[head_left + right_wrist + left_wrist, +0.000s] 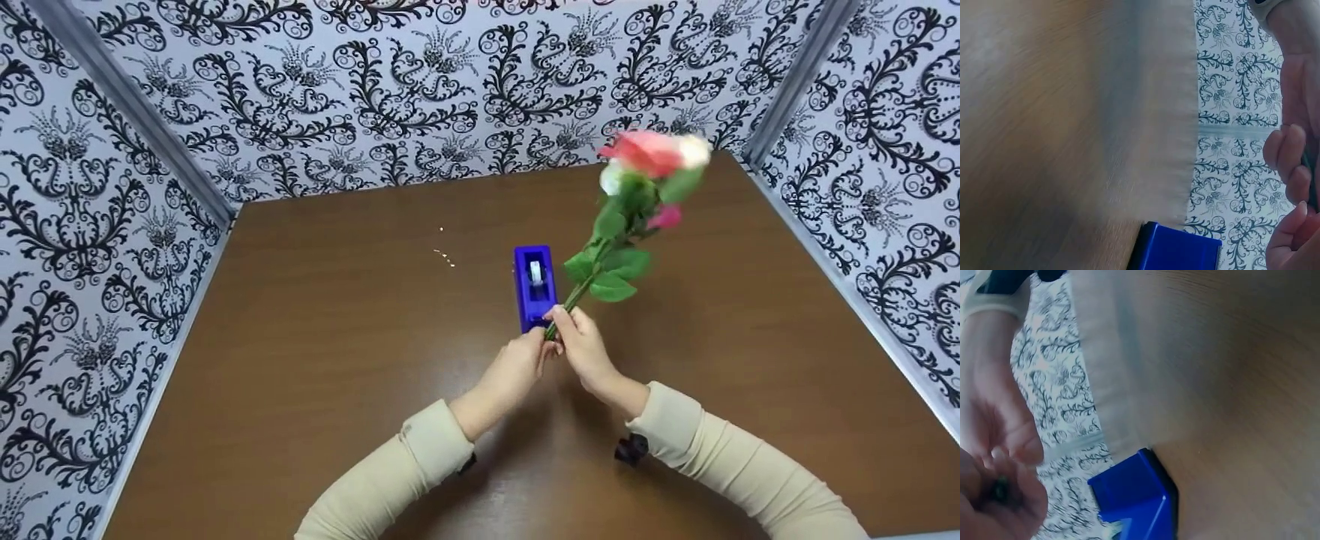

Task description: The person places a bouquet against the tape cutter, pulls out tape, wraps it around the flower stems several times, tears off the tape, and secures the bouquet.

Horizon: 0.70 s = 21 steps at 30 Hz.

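Note:
A bunch of flowers [637, 187] with pink and white blooms and green leaves leans up and to the right in the head view; its blooms are blurred. Both hands are at the lower end of its stems [576, 296]. My left hand [517, 360] grips the bottom of the stems, and just above it my right hand [589, 351] pinches them between thumb and fingers. Right behind the hands, a blue tape dispenser [523, 300] with a small roll of tape stands on the table. Its blue body [1182, 250] also shows at the bottom of the right wrist view.
The brown wooden table [337, 337] is bounded by black-and-white patterned walls [405, 90] at the back and sides. Several tiny light bits [445, 258] lie left of the dispenser. A dark device [631, 448] hangs under the right cuff.

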Each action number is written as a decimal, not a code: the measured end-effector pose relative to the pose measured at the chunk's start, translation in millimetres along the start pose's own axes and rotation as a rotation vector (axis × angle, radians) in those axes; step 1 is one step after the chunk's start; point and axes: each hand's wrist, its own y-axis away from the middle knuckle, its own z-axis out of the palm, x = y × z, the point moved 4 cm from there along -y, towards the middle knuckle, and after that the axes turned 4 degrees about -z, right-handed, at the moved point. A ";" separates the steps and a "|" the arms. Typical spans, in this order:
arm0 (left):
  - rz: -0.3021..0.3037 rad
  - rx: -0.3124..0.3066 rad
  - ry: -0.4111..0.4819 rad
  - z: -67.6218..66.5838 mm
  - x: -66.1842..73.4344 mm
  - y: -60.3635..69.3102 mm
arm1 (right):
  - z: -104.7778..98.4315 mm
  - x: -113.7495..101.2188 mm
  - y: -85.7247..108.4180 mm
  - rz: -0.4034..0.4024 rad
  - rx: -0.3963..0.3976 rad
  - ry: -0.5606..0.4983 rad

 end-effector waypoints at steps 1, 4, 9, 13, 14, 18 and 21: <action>0.035 0.047 -0.095 -0.3 2.8 2.8 | 0.5 0.9 0.5 0.018 0.000 -0.007; 0.151 0.221 -0.419 0.6 9.4 10.4 | 1.8 5.4 2.9 0.065 -0.021 -0.049; 0.249 0.413 -0.747 6.8 12.3 19.8 | 0.6 17.8 5.6 0.124 -0.067 -0.095; 0.195 0.255 -0.561 7.1 7.8 18.6 | -2.7 21.6 4.1 0.110 -0.084 -0.060; 0.158 0.190 -0.466 5.9 6.1 17.1 | -3.6 20.7 3.2 0.098 -0.087 -0.048; -0.024 -0.004 -0.100 -1.3 0.7 10.2 | -4.6 11.8 0.4 0.074 -0.121 -0.058; -0.098 -0.064 0.024 -5.6 -1.8 6.6 | -3.6 7.3 -0.8 0.062 -0.189 -0.100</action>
